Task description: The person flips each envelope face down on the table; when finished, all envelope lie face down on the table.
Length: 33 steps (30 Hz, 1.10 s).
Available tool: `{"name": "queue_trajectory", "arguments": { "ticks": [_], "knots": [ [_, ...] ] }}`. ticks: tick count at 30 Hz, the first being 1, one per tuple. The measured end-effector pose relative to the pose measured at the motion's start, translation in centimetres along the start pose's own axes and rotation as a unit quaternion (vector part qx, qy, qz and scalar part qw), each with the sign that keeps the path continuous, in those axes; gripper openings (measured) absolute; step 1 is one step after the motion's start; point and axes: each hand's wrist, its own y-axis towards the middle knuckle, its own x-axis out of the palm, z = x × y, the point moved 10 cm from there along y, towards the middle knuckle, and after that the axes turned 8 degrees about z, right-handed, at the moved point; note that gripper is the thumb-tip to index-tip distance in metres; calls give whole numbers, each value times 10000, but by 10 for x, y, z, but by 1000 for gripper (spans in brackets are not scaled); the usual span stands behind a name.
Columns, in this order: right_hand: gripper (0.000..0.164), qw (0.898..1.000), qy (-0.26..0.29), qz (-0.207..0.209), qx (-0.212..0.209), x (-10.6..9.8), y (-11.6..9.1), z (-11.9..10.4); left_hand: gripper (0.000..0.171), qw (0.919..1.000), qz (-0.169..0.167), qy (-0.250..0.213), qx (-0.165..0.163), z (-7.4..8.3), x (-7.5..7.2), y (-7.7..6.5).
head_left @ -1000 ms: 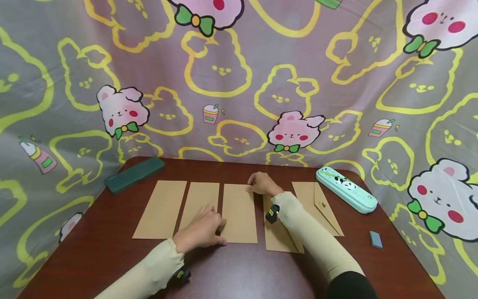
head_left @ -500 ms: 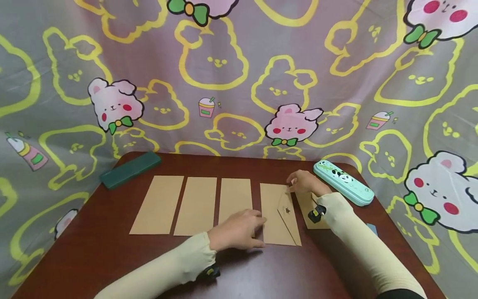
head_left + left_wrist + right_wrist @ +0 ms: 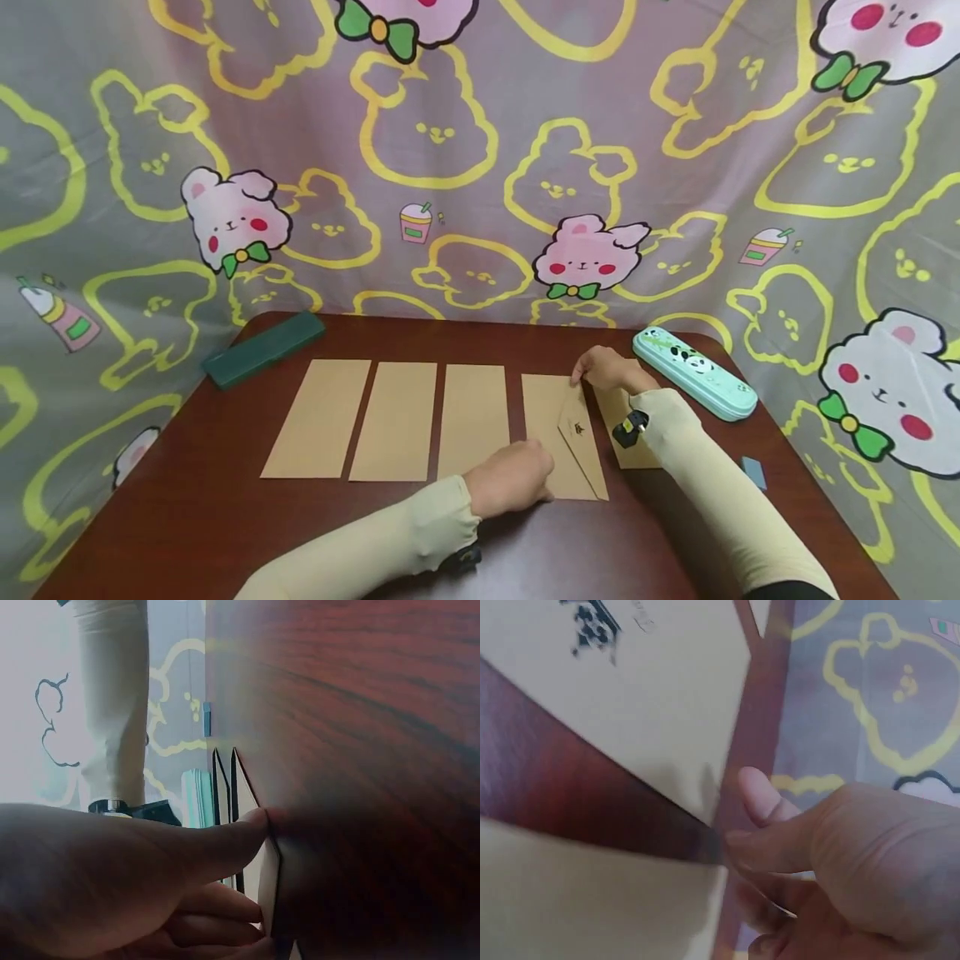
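A brown paper envelope (image 3: 543,425) with a pointed flap and a small dark crown print lies fourth from the left in a row. My left hand (image 3: 517,477) is at its near left corner; in the left wrist view the thumb (image 3: 251,825) is at the edge and the fingers curl against the paper. My right hand (image 3: 606,368) pinches its far right corner between thumb and finger; the right wrist view shows the thumb tip at that corner. Another envelope (image 3: 630,442) on the right is partly covered by the right hand and forearm.
Further envelopes lie to the left: one at the far left (image 3: 318,421), a second (image 3: 395,421) and a third (image 3: 472,417). A dark green case (image 3: 264,350) sits at back left. A mint pencil case (image 3: 696,372) and a blue eraser (image 3: 753,472) are on the right.
My left hand has moved right, from the second and third envelopes to the fourth. The right hand has shifted right to the fourth envelope's far right corner, uncovering its flap.
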Motion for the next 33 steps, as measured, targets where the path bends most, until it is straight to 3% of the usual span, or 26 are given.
{"name": "queue_trajectory", "arguments": {
  "ticks": [7, 13, 19, 22, 24, 27, 33],
  "knots": [
    [38, 9967, -745, 158, -272, -6, 5, 2, 26, 9998, 11, 200, 0, -1, 0, 1],
    [37, 9967, -745, 280, -168, -1, 11, 1, 26, 9998, -118, 183, -24, -3, 2, 1],
    [27, 9913, 192, 579, -1167, -11, 5, -8, 26, 9996, -270, 112, 21, -2, 5, 1],
    [25, 9845, 738, 419, -1536, -19, -2, -10, 49, 9995, -297, 111, -35, -4, 5, 0],
    [25, 9823, 991, 351, -1549, -25, -5, -8, 74, 9995, -292, 20, -109, -6, 5, -2],
    [24, 9778, 1372, 164, -1578, -31, -8, -12, 95, 9992, -244, -238, -202, -11, 6, -5],
    [35, 9594, 2527, -325, -1213, -29, -4, -32, 98, 9933, 36, -1130, -229, -15, 4, -6]
  ]
}}
